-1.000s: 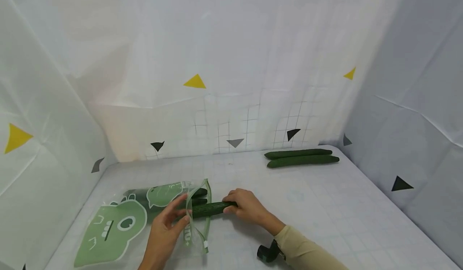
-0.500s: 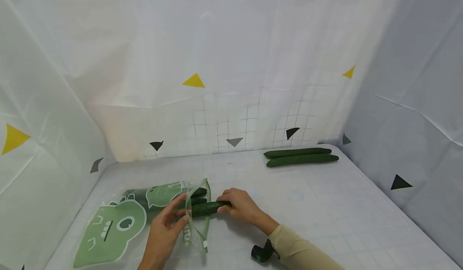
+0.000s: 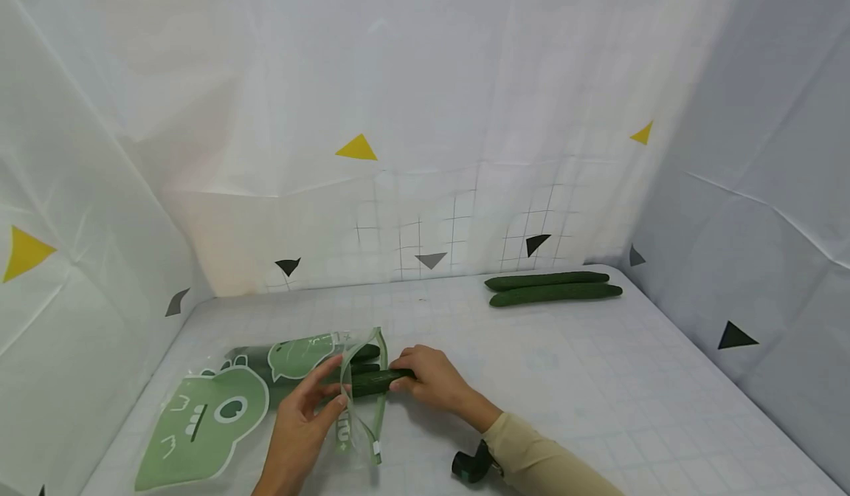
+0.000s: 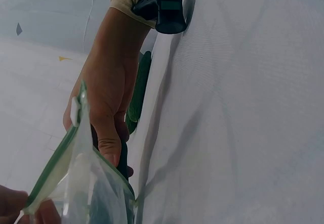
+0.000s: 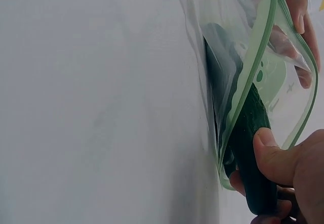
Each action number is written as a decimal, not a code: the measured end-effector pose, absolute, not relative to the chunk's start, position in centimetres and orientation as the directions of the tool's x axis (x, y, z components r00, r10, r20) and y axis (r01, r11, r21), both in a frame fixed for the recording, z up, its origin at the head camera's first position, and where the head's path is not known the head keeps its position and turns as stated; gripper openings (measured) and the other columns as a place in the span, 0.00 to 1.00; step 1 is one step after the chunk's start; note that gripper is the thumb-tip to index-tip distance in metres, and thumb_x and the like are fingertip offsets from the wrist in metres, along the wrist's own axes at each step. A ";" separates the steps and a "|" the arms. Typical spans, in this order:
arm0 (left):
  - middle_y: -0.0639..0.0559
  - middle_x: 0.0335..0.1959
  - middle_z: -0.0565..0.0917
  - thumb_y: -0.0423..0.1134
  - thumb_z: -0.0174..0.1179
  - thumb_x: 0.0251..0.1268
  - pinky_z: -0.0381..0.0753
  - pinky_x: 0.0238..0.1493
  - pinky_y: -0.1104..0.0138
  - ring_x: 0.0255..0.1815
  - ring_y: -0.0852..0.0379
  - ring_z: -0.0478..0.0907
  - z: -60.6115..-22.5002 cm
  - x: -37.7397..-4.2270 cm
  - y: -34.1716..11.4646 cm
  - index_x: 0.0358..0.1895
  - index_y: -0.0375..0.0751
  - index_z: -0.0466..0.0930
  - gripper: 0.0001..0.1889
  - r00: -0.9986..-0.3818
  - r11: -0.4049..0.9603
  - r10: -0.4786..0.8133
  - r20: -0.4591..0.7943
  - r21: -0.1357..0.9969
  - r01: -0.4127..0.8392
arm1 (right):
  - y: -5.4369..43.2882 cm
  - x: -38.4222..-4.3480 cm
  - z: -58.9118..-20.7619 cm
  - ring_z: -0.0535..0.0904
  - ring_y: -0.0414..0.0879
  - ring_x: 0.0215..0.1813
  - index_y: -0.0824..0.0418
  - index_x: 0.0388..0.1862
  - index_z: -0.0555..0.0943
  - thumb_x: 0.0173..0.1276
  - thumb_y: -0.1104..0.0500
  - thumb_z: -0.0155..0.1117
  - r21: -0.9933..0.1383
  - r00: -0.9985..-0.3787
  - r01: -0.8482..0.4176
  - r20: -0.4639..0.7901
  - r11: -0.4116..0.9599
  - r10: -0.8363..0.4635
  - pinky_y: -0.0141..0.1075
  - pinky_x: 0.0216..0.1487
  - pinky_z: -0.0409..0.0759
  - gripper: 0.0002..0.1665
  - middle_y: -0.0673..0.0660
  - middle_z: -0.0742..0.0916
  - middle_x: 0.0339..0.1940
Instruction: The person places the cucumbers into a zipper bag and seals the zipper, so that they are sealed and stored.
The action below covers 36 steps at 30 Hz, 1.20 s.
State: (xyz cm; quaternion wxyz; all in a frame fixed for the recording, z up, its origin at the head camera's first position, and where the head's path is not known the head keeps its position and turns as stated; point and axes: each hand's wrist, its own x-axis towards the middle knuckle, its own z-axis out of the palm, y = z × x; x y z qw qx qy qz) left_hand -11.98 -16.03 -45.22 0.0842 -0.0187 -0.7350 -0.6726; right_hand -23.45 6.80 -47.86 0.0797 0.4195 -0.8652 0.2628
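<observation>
A clear zip bag [image 3: 199, 422] with a green cartoon print lies on the left of the table, its green-edged mouth spread toward the right. My left hand [image 3: 302, 422] pinches the upper edge of that mouth between thumb and fingers. My right hand [image 3: 434, 381] grips the outer end of a cucumber [image 3: 372, 383]; in the right wrist view the cucumber [image 5: 248, 148] passes through the opening, its far part inside the bag. Behind it, ends of two other cucumbers [image 3: 367, 353] show within the mouth. In the left wrist view, the bag's slider [image 4: 75, 112] sits along the green strip.
Two more cucumbers [image 3: 554, 289] lie side by side at the table's back right. White sheeting with yellow, black and grey triangles walls the table [image 3: 564, 393] on the left, back and right. A dark wrist-worn device [image 3: 473, 463] hangs under the right sleeve.
My right hand has moved left, pushing the cucumber farther into the bag, so less of it shows outside. My left hand and the bag have stayed in place.
</observation>
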 end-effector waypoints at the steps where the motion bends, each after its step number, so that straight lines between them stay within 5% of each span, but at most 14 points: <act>1: 0.52 0.71 0.75 0.25 0.64 0.71 0.81 0.54 0.63 0.58 0.48 0.82 -45.2 -12.0 -16.0 0.74 0.49 0.75 0.30 -0.985 0.094 -0.086 0.149 0.986 0.141 | 6.7 -23.4 -47.8 0.83 0.44 0.45 0.62 0.52 0.90 0.71 0.54 0.72 -0.389 -0.639 -0.765 0.352 0.514 -0.684 0.38 0.48 0.82 0.16 0.52 0.89 0.43; 24: 0.52 0.72 0.74 0.24 0.65 0.70 0.81 0.53 0.64 0.58 0.50 0.82 -45.2 -12.1 -16.0 0.73 0.50 0.76 0.31 -0.987 0.082 -0.093 0.134 0.989 0.127 | 4.0 -23.2 -48.2 0.83 0.43 0.49 0.60 0.52 0.90 0.70 0.51 0.73 -0.435 -0.662 -0.740 0.333 0.514 -0.672 0.37 0.52 0.81 0.18 0.51 0.89 0.46; 31: 0.52 0.70 0.75 0.24 0.65 0.70 0.81 0.54 0.64 0.58 0.49 0.82 -45.3 -12.1 -16.0 0.73 0.51 0.76 0.31 -0.987 0.091 -0.093 0.131 0.988 0.123 | 5.5 -23.3 -48.4 0.78 0.38 0.38 0.58 0.51 0.90 0.67 0.58 0.78 -0.574 -0.723 -0.660 0.308 0.485 -0.619 0.32 0.40 0.78 0.14 0.48 0.89 0.45; 36: 0.52 0.70 0.76 0.23 0.65 0.69 0.81 0.54 0.64 0.58 0.50 0.81 -45.4 -12.1 -16.0 0.73 0.51 0.76 0.32 -0.988 0.082 -0.091 0.128 0.989 0.120 | 7.5 -23.2 -48.2 0.77 0.38 0.35 0.57 0.42 0.89 0.65 0.64 0.77 -0.607 -0.761 -0.616 0.294 0.502 -0.578 0.34 0.36 0.78 0.08 0.48 0.86 0.35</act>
